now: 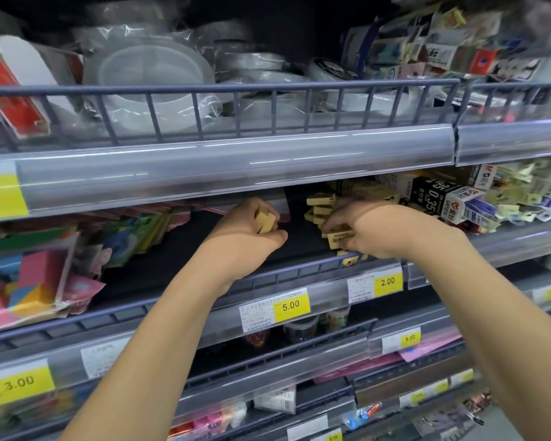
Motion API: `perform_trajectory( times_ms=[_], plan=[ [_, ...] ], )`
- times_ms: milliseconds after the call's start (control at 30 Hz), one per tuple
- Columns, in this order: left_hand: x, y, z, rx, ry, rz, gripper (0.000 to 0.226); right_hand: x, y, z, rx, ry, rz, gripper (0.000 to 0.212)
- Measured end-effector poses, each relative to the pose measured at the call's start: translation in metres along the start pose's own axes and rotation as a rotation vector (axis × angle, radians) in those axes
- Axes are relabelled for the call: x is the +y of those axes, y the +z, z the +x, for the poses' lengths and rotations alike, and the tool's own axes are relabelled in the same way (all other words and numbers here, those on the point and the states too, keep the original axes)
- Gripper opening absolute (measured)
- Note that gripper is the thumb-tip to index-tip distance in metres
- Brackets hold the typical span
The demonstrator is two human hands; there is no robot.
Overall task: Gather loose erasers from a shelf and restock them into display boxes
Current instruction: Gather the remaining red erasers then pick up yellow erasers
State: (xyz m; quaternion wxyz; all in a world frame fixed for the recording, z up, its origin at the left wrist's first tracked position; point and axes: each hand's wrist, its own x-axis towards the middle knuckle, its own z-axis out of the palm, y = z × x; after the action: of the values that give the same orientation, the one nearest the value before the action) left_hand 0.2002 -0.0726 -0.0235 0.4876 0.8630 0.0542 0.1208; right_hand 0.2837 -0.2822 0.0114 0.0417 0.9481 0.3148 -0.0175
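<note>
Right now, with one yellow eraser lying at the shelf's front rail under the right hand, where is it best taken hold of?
Probably pinch the yellow eraser across its two side faces, coming from above and in front. It lies against the front rail, so its face toward the rail looks blocked. The right hand already holds erasers.

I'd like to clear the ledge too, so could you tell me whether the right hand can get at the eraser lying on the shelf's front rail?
Probably yes: the eraser lies just below the right hand, uncovered, though the fingers already hold another.

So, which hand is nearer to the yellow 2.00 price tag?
Right. The right hand is just above the 2.00 price tag, among the erasers; the left hand is further left.
</note>
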Motion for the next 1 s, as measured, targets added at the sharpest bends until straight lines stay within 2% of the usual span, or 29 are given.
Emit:
perform_trajectory(
  times_ms=[100, 167, 233, 333, 400, 600, 667, 733, 833, 933, 1000],
  plan=[
    [0.0, -0.001, -0.002, -0.013, -0.002, -0.028, 0.013, -0.006, -0.002, 0.005, -0.007, -0.018, -0.038, 0.04],
    [0.0, -0.002, -0.004, -0.029, -0.018, -0.049, 0.013, -0.006, -0.003, 0.006, 0.048, -0.031, 0.048, 0.034],
    [0.002, -0.004, -0.006, -0.032, -0.025, -0.083, 0.019, -0.006, -0.001, 0.004, 0.17, -0.047, 0.35, 0.028],
    [0.003, -0.005, -0.01, -0.022, 0.0, -0.121, 0.038, -0.02, 0.004, -0.006, 0.281, -0.156, 1.111, 0.025],
    [0.004, -0.005, -0.013, -0.027, 0.018, -0.125, 0.049, -0.032, 0.009, -0.007, 0.306, -0.208, 1.385, 0.024],
    [0.005, -0.005, -0.015, -0.047, 0.083, -0.181, 0.05, -0.052, 0.021, 0.001, 0.337, -0.192, 1.558, 0.02],
    [0.006, -0.005, -0.015, -0.069, 0.085, -0.154, 0.049, -0.054, 0.023, 0.001, 0.302, -0.193, 1.642, 0.019],
    [0.005, -0.004, -0.013, -0.09, 0.084, -0.138, 0.046, -0.054, 0.024, -0.002, 0.26, -0.224, 1.628, 0.021],
    [0.002, -0.004, -0.01, -0.079, 0.053, -0.185, 0.042, -0.045, 0.019, -0.007, 0.285, -0.227, 1.424, 0.023],
    [-0.001, -0.005, -0.008, -0.07, 0.04, -0.201, 0.043, -0.019, 0.013, -0.008, 0.475, -0.017, 1.064, 0.021],
    [-0.001, -0.004, -0.008, -0.063, 0.039, -0.198, 0.04, 0.001, 0.01, -0.008, 0.505, 0.14, 0.723, 0.026]
  ],
)
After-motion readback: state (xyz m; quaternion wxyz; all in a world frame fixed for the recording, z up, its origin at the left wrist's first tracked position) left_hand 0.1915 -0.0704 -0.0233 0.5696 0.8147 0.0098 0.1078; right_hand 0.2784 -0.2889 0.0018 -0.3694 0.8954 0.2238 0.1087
